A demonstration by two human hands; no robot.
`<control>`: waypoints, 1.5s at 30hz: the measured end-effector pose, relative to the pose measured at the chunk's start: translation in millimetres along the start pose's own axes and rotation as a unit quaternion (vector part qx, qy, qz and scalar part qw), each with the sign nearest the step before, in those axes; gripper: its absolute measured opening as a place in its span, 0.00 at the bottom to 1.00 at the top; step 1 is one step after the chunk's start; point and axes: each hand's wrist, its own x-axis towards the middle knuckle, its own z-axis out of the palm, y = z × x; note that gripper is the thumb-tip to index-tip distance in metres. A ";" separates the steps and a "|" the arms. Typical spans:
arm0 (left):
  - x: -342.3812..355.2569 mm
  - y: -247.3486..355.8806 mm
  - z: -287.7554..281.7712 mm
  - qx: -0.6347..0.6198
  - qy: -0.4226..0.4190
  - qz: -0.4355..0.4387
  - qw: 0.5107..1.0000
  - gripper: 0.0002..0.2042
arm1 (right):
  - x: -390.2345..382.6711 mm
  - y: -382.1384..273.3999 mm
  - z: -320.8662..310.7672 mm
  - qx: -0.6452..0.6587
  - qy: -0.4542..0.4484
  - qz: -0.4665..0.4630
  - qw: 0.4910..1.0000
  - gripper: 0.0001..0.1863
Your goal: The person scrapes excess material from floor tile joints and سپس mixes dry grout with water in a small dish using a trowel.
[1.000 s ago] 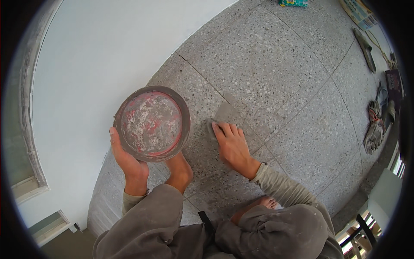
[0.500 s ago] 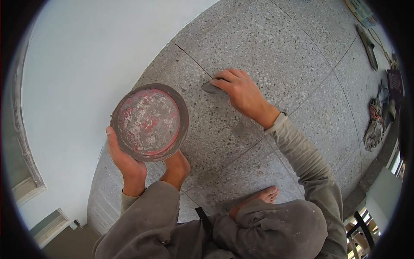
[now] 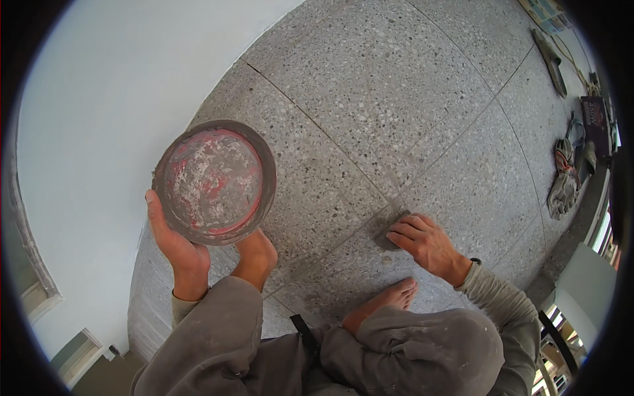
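My left hand [image 3: 178, 244] grips a round pan [image 3: 211, 181] crusted with grey and pinkish residue, its thumb along the rim and fingers hidden underneath. The pan is held near the white wall [image 3: 99, 132]. My right hand [image 3: 429, 244] presses a dark grey flat pad or scraper [image 3: 389, 234] onto the speckled terrazzo floor [image 3: 462, 132], on a crossing of tile joints right of the pan. Its fingers are bent over the tool.
My bare feet [image 3: 254, 257] [image 3: 389, 300] rest on the floor below. Along the right edge lie a sandal [image 3: 550, 63], a crumpled grey cloth bundle [image 3: 561, 188], a dark purple box [image 3: 593, 122] and a pale package [image 3: 545, 13]. Low window openings [image 3: 76, 356] are at lower left.
My right hand and its grey tool first moved up along the joint, then down and to the right. The pan and my left hand have shifted slightly up-left in the view.
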 end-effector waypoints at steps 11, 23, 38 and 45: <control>-0.3 -6.4 16.3 0.008 -0.021 0.004 1.000 0.27 | 28.7 -55.5 76.9 -0.124 0.128 0.198 0.964 0.33; -5.8 -4.1 18.8 0.007 -0.035 0.002 0.999 0.27 | 34.8 -0.3 34.2 -0.151 0.234 0.276 0.920 0.29; -7.2 -3.0 16.9 -0.003 -0.031 0.002 1.000 0.26 | 105.6 -5.0 31.4 -0.070 0.195 0.064 0.976 0.22; -8.2 -2.6 9.5 0.011 -0.011 -0.010 1.000 0.26 | 0.8 -54.3 58.9 0.065 0.027 -0.004 0.997 0.26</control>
